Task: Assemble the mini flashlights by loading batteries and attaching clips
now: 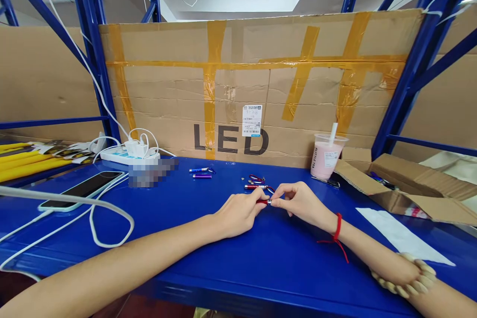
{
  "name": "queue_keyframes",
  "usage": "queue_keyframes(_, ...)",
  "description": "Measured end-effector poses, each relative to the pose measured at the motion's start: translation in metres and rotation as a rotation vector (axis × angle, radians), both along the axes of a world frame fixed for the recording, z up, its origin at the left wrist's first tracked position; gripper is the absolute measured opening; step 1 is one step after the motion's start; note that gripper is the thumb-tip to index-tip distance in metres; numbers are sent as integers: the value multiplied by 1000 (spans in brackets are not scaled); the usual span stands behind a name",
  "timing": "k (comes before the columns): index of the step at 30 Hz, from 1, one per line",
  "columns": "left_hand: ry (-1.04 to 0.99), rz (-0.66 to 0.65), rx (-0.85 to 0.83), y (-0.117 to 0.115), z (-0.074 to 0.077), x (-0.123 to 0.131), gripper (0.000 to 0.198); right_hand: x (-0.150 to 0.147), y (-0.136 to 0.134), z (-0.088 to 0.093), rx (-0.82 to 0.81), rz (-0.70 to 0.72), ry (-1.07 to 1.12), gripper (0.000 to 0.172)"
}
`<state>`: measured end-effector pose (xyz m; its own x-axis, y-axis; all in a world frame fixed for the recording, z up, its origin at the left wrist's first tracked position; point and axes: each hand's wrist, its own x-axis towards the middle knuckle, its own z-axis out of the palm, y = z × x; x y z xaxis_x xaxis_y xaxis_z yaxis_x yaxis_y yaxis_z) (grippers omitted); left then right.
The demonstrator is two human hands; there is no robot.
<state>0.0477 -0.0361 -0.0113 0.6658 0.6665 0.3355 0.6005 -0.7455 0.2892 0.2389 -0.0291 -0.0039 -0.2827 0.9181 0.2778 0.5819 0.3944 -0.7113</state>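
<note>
My left hand (238,214) is closed around a red mini flashlight (263,201), just above the blue tabletop. At the silver right end of that slim metal tube, the fingertips of my right hand (300,202) pinch together; the grip hides most of the end. Right behind my fingers lies a second red flashlight (255,187) with a carabiner clip. Beyond it are a dark red clip (257,178) and a few tiny metal parts (243,179). Further left, a blue flashlight (199,170) with a clip lies behind a purple tube (201,176).
A pink drink cup (328,156) stands at the back right, near an open cardboard box (402,184) and white paper (404,236). On the left are a phone (84,190), a power strip (130,156) and loose white cables (112,206). A taped cardboard sheet (167,94) closes the back.
</note>
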Motion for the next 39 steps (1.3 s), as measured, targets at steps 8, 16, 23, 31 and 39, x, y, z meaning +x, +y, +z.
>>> queue_keyframes(8, -73, 34, 59, 1, -2, 1, 9, -5, -5, 1, -198, -8, 219, 39)
queue_keyframes(16, -74, 52, 82, 2, 0, 2, 12, -5, -6, 3, -396, -3, 302, 43)
queue_keyframes(23, -60, 62, 106, 7, 2, 1, 16, -4, -3, 3, -458, -7, 322, 45)
queue_keyframes(31, -66, 80, 107, 6, 4, 3, 18, -1, 1, 0, -439, -5, 331, 44)
queue_keyframes(39, -60, 81, 107, 7, 7, 1, 18, -1, 5, -3, -428, 8, 355, 42)
